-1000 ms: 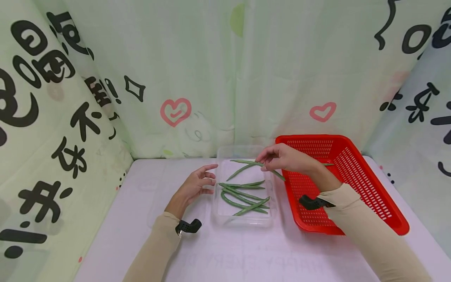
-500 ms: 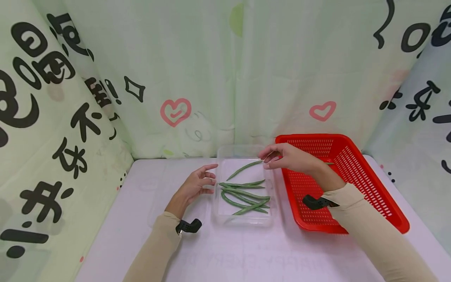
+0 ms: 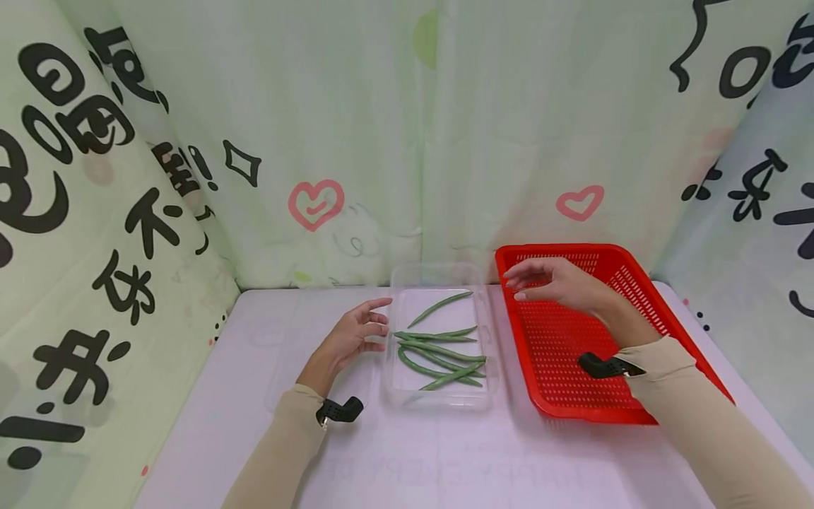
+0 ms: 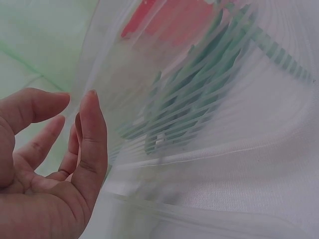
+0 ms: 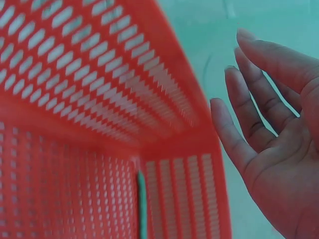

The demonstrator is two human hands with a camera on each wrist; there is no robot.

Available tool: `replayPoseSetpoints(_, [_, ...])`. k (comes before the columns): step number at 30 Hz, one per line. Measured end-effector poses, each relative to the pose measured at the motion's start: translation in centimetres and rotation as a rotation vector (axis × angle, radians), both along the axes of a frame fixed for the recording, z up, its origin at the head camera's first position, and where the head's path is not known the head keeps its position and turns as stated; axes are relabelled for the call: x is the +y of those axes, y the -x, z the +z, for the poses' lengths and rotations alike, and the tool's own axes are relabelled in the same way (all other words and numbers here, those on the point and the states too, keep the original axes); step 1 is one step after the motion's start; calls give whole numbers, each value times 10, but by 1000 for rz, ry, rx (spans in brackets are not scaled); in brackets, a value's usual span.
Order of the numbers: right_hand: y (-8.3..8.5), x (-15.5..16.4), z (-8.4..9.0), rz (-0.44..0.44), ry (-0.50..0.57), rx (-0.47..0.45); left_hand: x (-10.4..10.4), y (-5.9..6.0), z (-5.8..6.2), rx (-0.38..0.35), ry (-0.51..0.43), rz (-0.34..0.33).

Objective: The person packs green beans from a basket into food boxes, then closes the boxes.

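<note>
Beans point(image 3: 440, 349) cross in a clear tray point(image 3: 439, 399)

Most bunch toward six o'clock. At nine, the left hand point(image 3: 351, 332) holds nothing, fingers loosely spread. At three stands a red basket point(image 3: 553, 389), one bean point(image 5: 142, 209) showing inside. A lone bean point(image 3: 439, 308) lies at the tray's twelve. Over the basket's ten, the right hand point(image 3: 553, 283) holds nothing, fingers narrowly parted. Best, I'd judge, to pinch one bean mid-length, steadying the tray.

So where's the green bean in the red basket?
In the right wrist view, the green bean shows low, just left of centre, near an inside corner of the red basket, left of the right hand.
</note>
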State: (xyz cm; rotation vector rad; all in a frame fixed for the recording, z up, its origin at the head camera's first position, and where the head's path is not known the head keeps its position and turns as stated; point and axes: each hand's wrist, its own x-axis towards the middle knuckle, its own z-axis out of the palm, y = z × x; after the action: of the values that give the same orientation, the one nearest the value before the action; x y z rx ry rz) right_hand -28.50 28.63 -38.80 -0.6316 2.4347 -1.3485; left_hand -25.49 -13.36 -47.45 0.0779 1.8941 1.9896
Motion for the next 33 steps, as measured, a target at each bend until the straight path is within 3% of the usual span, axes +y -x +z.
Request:
replayPoseSetpoints(17, [19,47,-28,-162,-73,38,0,0,-1,-7,8,9])
replayPoseSetpoints(26, [27,62,-40,-205,-116,24,-1,2,-3,-2,17,12])
replayPoseSetpoints(33, [34,76,-60,-257,-166,-17,-1,3,-4,4,14,8])
